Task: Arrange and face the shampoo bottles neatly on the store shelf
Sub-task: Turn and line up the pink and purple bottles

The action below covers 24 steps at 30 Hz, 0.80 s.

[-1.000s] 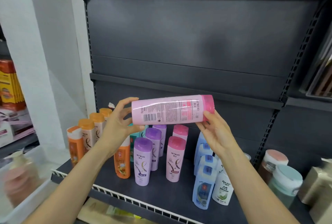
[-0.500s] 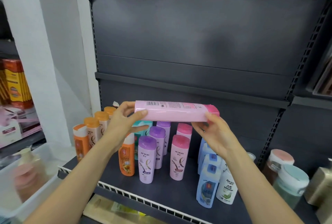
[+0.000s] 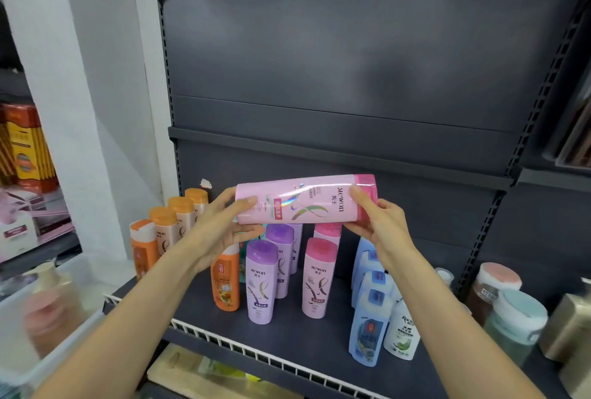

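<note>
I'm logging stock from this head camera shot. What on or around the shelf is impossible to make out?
- Teal bottle, head view: mostly hidden behind the left hand and the orange bottle.
- Rear pink bottle: label covered by the held pink bottle and the front one.
- Bottle in the clear bin: motion-blurred.
- Jars at right: labels unreadable.
- Items under the shelf: cut off by the frame's bottom edge.
</note>
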### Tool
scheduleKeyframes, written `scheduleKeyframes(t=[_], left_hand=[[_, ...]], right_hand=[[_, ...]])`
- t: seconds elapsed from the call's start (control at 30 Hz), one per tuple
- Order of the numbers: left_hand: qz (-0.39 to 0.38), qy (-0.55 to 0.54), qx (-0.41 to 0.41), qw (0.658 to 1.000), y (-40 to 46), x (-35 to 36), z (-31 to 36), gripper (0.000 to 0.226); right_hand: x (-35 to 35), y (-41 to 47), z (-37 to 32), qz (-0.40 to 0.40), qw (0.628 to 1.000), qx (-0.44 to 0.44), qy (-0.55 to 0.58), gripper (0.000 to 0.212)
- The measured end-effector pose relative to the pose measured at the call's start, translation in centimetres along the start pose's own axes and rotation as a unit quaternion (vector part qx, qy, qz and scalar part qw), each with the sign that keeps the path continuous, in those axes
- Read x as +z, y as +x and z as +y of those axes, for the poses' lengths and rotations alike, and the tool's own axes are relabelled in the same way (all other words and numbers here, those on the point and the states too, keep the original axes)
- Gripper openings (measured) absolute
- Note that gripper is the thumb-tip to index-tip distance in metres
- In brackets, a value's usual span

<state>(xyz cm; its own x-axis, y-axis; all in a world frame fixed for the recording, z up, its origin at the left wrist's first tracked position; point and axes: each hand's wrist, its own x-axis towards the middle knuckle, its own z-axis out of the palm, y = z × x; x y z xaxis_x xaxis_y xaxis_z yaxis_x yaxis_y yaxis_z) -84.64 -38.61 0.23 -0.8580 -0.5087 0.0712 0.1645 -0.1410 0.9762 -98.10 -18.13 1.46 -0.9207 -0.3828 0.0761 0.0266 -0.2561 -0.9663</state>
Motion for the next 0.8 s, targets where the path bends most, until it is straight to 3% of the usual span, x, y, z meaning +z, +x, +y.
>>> scheduleKeyframes(t=[0.13,0.27,0.53,0.63,0.7,0.8], left_hand=[[0.060,0.102,-0.012,0.993,0.3,-0.3,-0.2,0.020],[0.072,0.100,-0.059,0.991,0.8,-0.3,-0.6,0.029],[0.001,0.125,-0.135,0.983,1.6,-0.7,-4.3,0.029],[-0.016,0.183,-0.159,0.970,2.0,-0.2,-6.5,0.027],[0.002,0.241,-0.149,0.959,2.8,-0.3,-7.9,0.028],[0.033,0.366,-0.041,0.929,3.9,-0.5,-9.4,0.023]], right_hand=[[-0.1,0.2,0.0,0.012,1.000,0.016,-0.023,0.042],[-0.5,0.2,0.2,-0.022,0.999,0.019,-0.030,0.036],[0.1,0.9,0.2,0.030,0.999,0.005,-0.034,0.033],[0.2,1.6,0.7,0.048,0.996,-0.009,-0.076,0.037],[0.2,2.1,1.4,0.060,0.992,-0.017,-0.111,0.038],[0.5,2.8,2.6,0.072,0.986,-0.024,-0.150,0.037]])
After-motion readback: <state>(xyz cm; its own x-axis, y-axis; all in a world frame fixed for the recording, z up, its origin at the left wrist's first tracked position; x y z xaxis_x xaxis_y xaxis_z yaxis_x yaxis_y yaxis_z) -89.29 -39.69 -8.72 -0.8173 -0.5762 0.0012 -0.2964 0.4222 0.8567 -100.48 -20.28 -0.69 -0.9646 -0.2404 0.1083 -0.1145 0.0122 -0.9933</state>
